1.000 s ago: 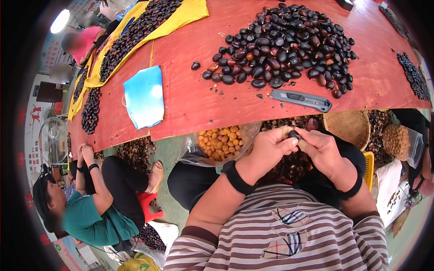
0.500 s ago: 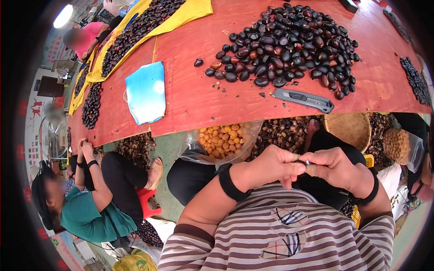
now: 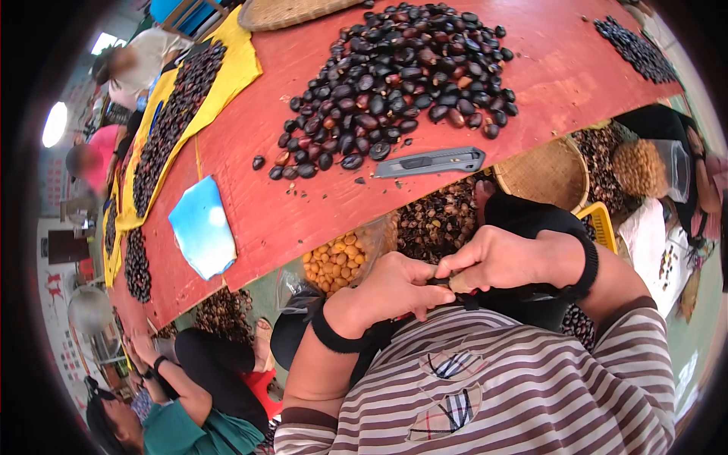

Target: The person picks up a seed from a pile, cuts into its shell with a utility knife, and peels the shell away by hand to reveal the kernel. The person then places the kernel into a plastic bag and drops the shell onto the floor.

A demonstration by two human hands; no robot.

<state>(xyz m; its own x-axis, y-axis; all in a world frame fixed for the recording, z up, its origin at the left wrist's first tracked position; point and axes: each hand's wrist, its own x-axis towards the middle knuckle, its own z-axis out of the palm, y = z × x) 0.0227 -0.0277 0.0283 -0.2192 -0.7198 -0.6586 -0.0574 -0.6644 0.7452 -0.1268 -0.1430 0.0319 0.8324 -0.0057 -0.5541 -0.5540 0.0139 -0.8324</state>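
My left hand [image 3: 390, 287] and my right hand [image 3: 493, 260] meet above my lap, fingertips pinched around a small dark object that the fingers mostly hide; it cannot be made out. On the red table [image 3: 258, 205] beyond them lies a heap of dark, glossy nuts [image 3: 402, 72]. A grey box cutter [image 3: 431, 161] lies near the table edge, with its handle to the right. Below that edge, a clear plastic bag holds yellow-orange kernels [image 3: 334, 264], just left of my hands.
A blue and white packet [image 3: 203, 227] lies on the table. Yellow cloth [image 3: 235, 68] bears more nuts. Under the edge are a woven basket [image 3: 542, 173], a yellow crate [image 3: 602, 226] and piled shells [image 3: 436, 220]. A person in green [image 3: 197, 428] sits at left; others are farther back.
The view has turned, so the table appears tilted and things sit further left. My hands remain together, with the right hand's fingers now more curled over. The co-worker in green has raised their hands.
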